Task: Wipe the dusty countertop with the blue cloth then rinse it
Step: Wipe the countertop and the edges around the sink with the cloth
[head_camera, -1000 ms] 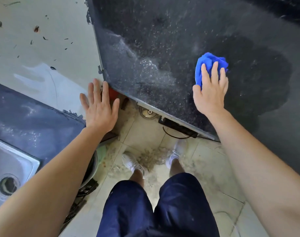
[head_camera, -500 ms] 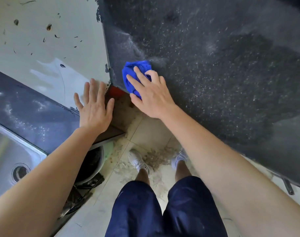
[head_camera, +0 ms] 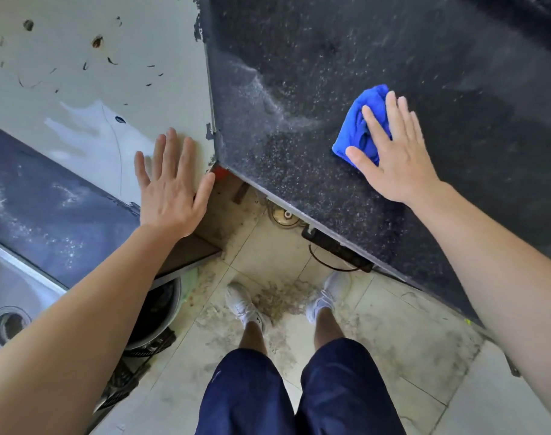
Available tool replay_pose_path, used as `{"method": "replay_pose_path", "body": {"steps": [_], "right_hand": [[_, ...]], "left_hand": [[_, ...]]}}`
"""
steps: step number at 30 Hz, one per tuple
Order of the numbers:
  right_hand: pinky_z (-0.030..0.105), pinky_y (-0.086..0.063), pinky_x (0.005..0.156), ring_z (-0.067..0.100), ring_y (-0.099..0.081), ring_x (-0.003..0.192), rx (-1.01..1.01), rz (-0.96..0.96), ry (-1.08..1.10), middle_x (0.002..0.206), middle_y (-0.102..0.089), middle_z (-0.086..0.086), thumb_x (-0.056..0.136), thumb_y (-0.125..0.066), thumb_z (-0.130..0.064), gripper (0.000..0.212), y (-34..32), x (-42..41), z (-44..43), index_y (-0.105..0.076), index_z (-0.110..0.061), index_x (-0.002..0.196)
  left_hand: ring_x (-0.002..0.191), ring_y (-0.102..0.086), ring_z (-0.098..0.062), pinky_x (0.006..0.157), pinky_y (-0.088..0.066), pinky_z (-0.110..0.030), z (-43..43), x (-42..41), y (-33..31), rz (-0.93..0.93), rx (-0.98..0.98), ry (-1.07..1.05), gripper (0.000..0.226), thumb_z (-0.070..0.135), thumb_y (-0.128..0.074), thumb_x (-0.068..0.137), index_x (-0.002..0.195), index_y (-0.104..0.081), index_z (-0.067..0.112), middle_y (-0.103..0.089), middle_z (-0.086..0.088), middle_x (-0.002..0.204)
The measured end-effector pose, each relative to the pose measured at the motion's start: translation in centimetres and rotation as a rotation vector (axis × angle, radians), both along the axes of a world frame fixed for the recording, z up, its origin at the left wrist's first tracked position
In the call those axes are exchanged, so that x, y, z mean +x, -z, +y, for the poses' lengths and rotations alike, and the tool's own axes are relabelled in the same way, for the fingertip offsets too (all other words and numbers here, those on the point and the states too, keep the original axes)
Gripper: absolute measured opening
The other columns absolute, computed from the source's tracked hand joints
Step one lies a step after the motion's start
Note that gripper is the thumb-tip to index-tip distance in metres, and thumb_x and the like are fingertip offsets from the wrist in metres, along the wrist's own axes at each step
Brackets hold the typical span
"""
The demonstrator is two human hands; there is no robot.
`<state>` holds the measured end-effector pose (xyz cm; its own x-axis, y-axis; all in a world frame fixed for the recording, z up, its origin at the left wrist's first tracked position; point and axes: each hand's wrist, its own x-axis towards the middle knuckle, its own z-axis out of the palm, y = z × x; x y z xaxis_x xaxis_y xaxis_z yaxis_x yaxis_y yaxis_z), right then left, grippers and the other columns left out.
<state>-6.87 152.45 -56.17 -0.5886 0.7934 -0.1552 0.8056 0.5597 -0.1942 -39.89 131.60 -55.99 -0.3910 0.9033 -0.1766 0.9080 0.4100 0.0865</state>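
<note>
A dark speckled countertop [head_camera: 346,73] fills the upper right, with pale dust streaks near its left edge. My right hand [head_camera: 396,158] presses flat on a bunched blue cloth [head_camera: 359,127] on the countertop, a little in from the front edge. The cloth sticks out above and left of my fingers. My left hand [head_camera: 170,183] lies flat with fingers spread, against the pale wall panel [head_camera: 95,89] and the corner of the lower dark counter [head_camera: 48,208]. It holds nothing.
A steel sink [head_camera: 7,312] with a drain sits at the lower left. Below the counter gap are a dark bucket [head_camera: 154,312], a cable and a black box [head_camera: 333,249]. Debris lies on the tiled floor [head_camera: 409,356] between my white shoes.
My right hand swept the cloth left to the countertop's corner, then back right to the middle of the counter. My left hand stayed planted.
</note>
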Motion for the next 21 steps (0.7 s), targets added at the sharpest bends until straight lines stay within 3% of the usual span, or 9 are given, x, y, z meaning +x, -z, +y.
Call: {"method": "replay_pose_path", "body": {"steps": [4, 7, 12, 16, 19, 21], "right_hand": [[0.054, -0.01, 0.122, 0.038, -0.006, 0.152, 0.029, 0.052, -0.273, 0.164, -0.006, 0.021, 0.094, -0.028, -0.075, 0.085, -0.1, -8.5, -2.9, -0.024, -0.02, 0.157], [0.05, -0.006, 0.124, 0.035, -0.002, 0.153, 0.042, 0.021, -0.406, 0.166, -0.004, 0.016, 0.091, -0.026, -0.079, 0.087, -0.2, -15.1, -5.6, -0.018, -0.024, 0.158], [0.045, -0.011, 0.124, 0.028, -0.012, 0.152, 0.034, 0.004, -0.507, 0.166, -0.013, 0.007, 0.097, -0.028, -0.07, 0.075, -0.9, -14.7, -3.6, -0.025, -0.026, 0.157], [0.049, -0.008, 0.123, 0.027, -0.007, 0.153, 0.043, 0.006, -0.187, 0.167, -0.009, 0.005, 0.097, -0.027, -0.069, 0.073, -0.6, -10.8, 2.1, -0.024, -0.026, 0.157], [0.049, -0.001, 0.124, 0.029, 0.003, 0.153, -0.026, -0.027, 0.094, 0.167, 0.001, 0.006, 0.097, -0.024, -0.07, 0.076, -1.0, -13.1, 6.4, -0.014, -0.028, 0.159], [0.049, 0.001, 0.124, 0.032, 0.007, 0.153, -0.074, 0.004, 0.167, 0.167, 0.004, 0.008, 0.097, -0.023, -0.07, 0.076, -1.3, -16.6, 8.0, -0.011, -0.027, 0.159]], "left_hand": [[0.153, 0.004, -0.023, 0.122, 0.005, -0.052, 0.2, 0.0, 0.0, -0.011, 0.016, -0.057, 0.067, 0.056, -0.012, 0.102, 0.158, -0.01, 0.018, -0.001, -0.008, 0.166], [0.153, -0.001, -0.025, 0.121, -0.001, -0.055, 0.2, 0.0, 0.0, -0.021, 0.042, -0.066, 0.063, 0.047, -0.015, 0.102, 0.157, -0.015, 0.016, -0.008, -0.01, 0.165], [0.152, -0.005, -0.027, 0.12, -0.005, -0.056, 0.3, -0.1, 0.0, -0.023, 0.044, -0.074, 0.059, 0.04, -0.019, 0.102, 0.155, -0.017, 0.014, -0.011, -0.011, 0.165], [0.152, -0.006, -0.028, 0.12, -0.005, -0.055, 0.2, -0.1, 0.0, -0.018, 0.043, -0.065, 0.058, 0.039, -0.021, 0.102, 0.154, -0.018, 0.014, -0.011, -0.012, 0.164], [0.152, -0.003, -0.028, 0.12, -0.002, -0.055, 0.3, -0.1, 0.1, -0.033, 0.041, -0.064, 0.059, 0.039, -0.02, 0.102, 0.155, -0.016, 0.014, -0.01, -0.012, 0.165], [0.153, -0.001, -0.027, 0.121, 0.0, -0.055, 0.3, -0.2, 0.1, -0.04, 0.039, -0.065, 0.06, 0.04, -0.019, 0.103, 0.156, -0.016, 0.013, -0.008, -0.012, 0.165]]}}
